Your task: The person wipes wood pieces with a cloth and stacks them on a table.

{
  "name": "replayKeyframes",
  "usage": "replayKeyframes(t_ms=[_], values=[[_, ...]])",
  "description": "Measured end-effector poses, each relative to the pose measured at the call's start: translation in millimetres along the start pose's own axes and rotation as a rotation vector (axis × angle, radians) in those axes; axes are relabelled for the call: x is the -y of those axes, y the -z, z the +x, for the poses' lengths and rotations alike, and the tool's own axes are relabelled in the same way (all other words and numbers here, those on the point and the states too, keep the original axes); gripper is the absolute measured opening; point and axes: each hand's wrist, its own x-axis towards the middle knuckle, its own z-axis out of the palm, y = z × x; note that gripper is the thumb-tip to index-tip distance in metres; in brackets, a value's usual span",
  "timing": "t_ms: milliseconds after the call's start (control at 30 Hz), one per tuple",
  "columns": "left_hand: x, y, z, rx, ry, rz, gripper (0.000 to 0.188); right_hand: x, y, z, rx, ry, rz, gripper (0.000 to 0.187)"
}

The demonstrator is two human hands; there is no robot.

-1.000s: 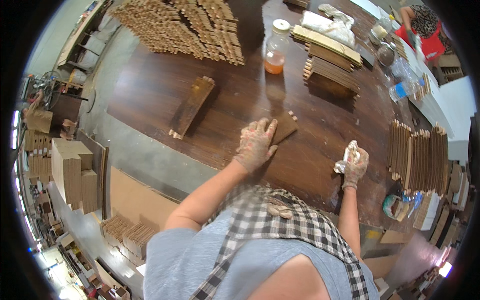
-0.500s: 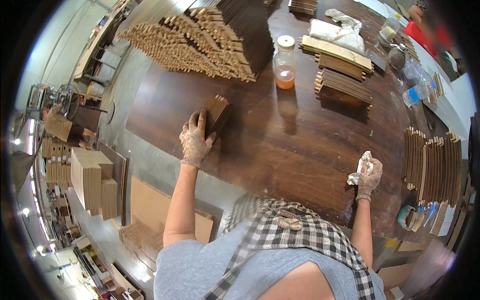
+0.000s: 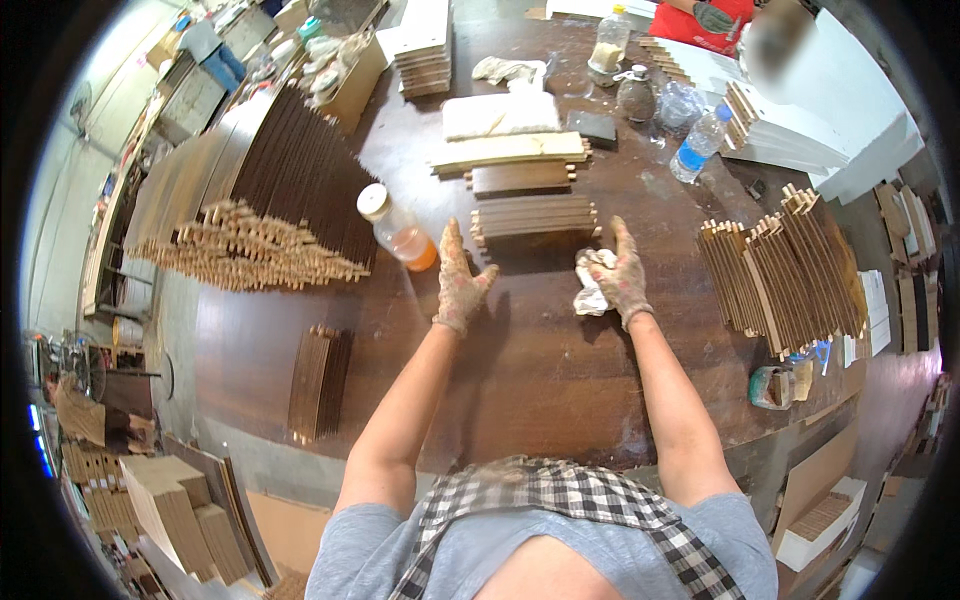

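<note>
My left hand (image 3: 463, 282), in a stained work glove, is held over the table with fingers stretched and thumb apart, holding nothing. It is just left of a short row of brown wooden slats (image 3: 535, 217) with pale dowel pins at their ends. My right hand (image 3: 627, 280), gloved too, is near the row's right end and grips a crumpled white rag (image 3: 590, 290), its forefinger pointing forward. A small bundle of slats (image 3: 320, 382) lies at the table's left front. Left of my left hand is a white-capped bottle (image 3: 398, 235) of orange liquid.
A large pile of dowelled slats (image 3: 270, 160) fills the table's left; another (image 3: 780, 275) stands right. Behind the middle row are a pale wood strip (image 3: 510, 150) and a folded white cloth (image 3: 500, 115). A water bottle (image 3: 700, 145) stands far right. Across the table is a person in red (image 3: 690, 25).
My left hand has let go of the slat bundle, now lying at the left, and moved to the middle row. My right hand has brought the rag forward and inward. The view has turned right.
</note>
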Motion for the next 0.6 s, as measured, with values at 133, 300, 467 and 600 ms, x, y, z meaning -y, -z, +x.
replayKeyframes(t_ms=[133, 300, 467, 600], values=[[6.6, -18.4, 51.7, 0.210, 0.239, -0.282, 0.111, 11.0, -2.8, 37.6, 0.196, -0.097, 0.420, 0.098], [0.8, -13.5, 59.4, 0.407, 0.261, -0.501, 0.103, 2.3, 9.0, 55.6, 0.371, -0.179, 0.684, 0.089], [-41.4, 44.1, 26.8, 0.505, 0.277, -0.098, 0.076, 34.8, 49.7, 15.4, 0.590, -0.471, 0.930, 0.067], [-91.1, 89.9, 1.4, 0.745, 0.787, -0.279, 0.067, 52.0, 64.5, -21.5, 0.591, -0.653, 1.207, 0.059]])
